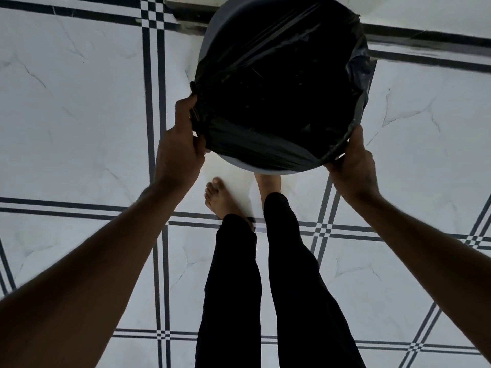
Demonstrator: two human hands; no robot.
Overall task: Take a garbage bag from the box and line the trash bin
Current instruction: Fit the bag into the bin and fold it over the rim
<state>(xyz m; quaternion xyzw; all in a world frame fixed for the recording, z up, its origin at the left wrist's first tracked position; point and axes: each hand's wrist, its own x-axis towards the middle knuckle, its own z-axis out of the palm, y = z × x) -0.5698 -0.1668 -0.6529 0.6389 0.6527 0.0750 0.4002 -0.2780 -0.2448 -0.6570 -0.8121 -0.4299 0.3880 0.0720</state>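
Tiled floor point(79, 128) carries a round grey trash bin point(212, 30), seen from above just ahead of the bare feet. Black garbage bag point(279, 88) sits inside, its mouth stretched over most of the rim; far-left rim still bare. Left hand point(183, 144) pinches gathered film at the near-left edge; right hand point(350, 166) curls on the near-right edge, apparently to pull it taut.

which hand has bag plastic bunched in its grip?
The left hand: it grips gathered garbage bag plastic. The right hand holds the stretched edge.
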